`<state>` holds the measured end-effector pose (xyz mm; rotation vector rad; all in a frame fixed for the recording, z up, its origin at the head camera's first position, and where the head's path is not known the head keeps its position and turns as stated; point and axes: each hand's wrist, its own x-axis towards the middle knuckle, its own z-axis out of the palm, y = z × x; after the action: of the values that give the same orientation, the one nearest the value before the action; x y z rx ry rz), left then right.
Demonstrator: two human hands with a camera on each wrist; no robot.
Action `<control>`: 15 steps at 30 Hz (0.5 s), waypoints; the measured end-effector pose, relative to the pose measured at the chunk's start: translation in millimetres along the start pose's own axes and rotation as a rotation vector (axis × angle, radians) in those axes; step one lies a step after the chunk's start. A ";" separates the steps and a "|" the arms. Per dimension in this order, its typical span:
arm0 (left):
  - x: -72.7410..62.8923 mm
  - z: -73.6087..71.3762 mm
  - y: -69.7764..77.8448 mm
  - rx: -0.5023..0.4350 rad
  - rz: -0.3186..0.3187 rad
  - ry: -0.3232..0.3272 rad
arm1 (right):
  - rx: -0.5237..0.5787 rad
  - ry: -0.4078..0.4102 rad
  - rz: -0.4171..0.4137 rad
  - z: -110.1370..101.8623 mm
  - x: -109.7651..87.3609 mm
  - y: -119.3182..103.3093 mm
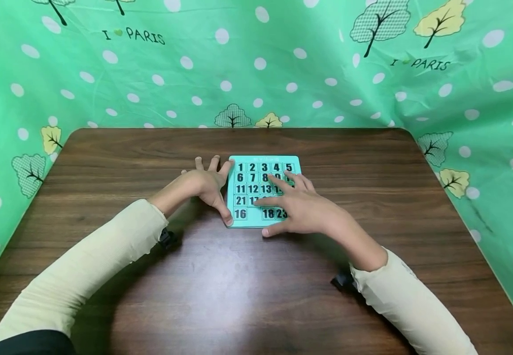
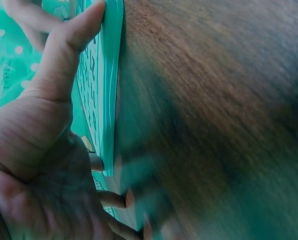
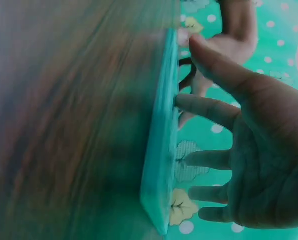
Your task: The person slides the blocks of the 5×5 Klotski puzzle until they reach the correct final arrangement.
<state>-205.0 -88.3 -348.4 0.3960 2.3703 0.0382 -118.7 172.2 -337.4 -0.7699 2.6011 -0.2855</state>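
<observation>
A turquoise sliding number puzzle (image 1: 247, 224) lies flat on the table, its tiles printed in black. The bottom row has a gap between tile 16 (image 1: 240, 214) and tile 18 (image 1: 268, 213). My left hand (image 1: 209, 183) spans the puzzle's left side, thumb at the near corner and index finger at the far one, the other fingers spread beyond it. Over the right part is my right hand (image 1: 306, 209), fingers spread, index fingertip on tile 17 (image 1: 252, 200). Its palm and fingers hide several right-hand tiles. In the right wrist view that fingertip meets the puzzle's top face.
The brown wood-grain table (image 1: 221, 286) extends on all sides of the puzzle. A green dotted curtain (image 1: 256, 49) with printed trees hangs behind and at both sides. Black wrist devices sit under the cuffs of both pale sleeves (image 1: 105, 251).
</observation>
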 end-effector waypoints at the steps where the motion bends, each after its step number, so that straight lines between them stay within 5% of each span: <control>1: 0.0 0.1 -0.3 -0.002 0.000 -0.001 | 0.006 0.004 0.010 -0.7 -0.2 2.1; 10: -0.1 -0.6 -0.3 -0.007 0.000 -0.006 | 0.039 -0.022 -0.054 -1.3 -10.2 7.6; 15: -1.5 0.2 -2.8 -0.013 -0.003 -0.008 | 0.039 0.029 -0.014 -0.3 -2.6 8.7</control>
<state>-204.6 -91.4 -348.0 0.3864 2.3617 0.0503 -120.9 180.8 -338.9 -0.7757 2.6100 -0.3526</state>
